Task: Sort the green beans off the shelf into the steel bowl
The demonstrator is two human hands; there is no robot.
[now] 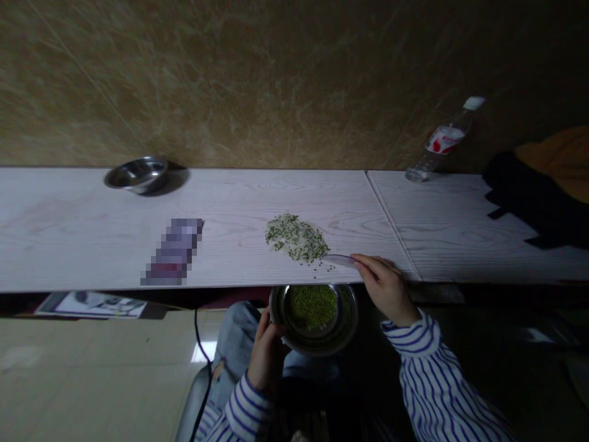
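No text can be read; lettering on the plastic bottle's [427,163] red-and-white label [445,140] is too small.

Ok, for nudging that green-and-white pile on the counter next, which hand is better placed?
Probably the right hand: it holds a thin, flat tool at the edge of the pile. The left hand is off the near edge of the counter, occupied with holding the metal bowl.
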